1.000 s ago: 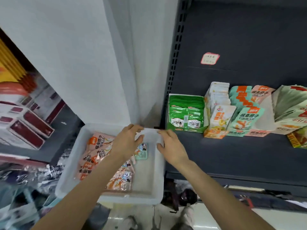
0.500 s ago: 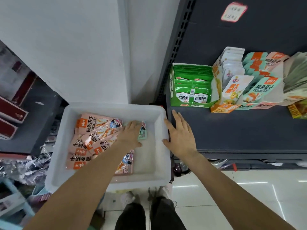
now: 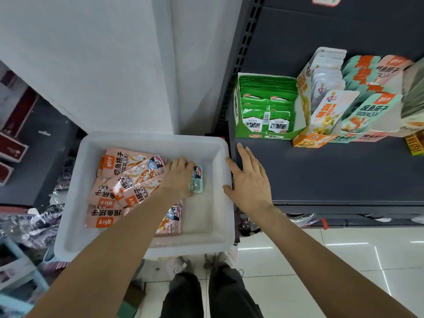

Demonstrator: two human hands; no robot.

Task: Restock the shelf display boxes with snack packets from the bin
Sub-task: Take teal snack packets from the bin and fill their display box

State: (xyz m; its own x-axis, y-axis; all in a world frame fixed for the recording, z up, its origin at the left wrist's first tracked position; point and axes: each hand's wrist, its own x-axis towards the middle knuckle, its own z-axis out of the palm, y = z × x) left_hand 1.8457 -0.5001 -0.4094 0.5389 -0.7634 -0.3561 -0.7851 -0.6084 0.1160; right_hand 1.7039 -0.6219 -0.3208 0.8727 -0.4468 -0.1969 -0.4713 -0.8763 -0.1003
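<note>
A white plastic bin [image 3: 73, 203] holds several pink-and-orange snack packets [image 3: 119, 166] and one small teal packet [image 3: 196, 182]. My left hand [image 3: 177, 180] is down inside the bin on the pink packets, right beside the teal one. Its fingers bend downward and the tips are hidden, so a grip does not show. My right hand [image 3: 249, 180] lies flat with straight fingers on the dark shelf [image 3: 332, 175], its thumb against the bin's right rim. On the shelf stand a green display box [image 3: 263, 134], an orange-and-white one [image 3: 321, 115] and a teal one [image 3: 367, 115].
A white wall panel [image 3: 114, 65] rises behind the bin, and the shelf's perforated upright [image 3: 238, 65] stands beside it. More boxes sit at the far right edge [image 3: 413, 99]. Crumpled plastic wrap [image 3: 29, 221] lies left of the bin. My legs and the tiled floor [image 3: 321, 271] are below.
The view has dropped and closed in on the bin. My left hand went from the bin's far rim down onto the packets; my right hand flattened on the shelf edge.
</note>
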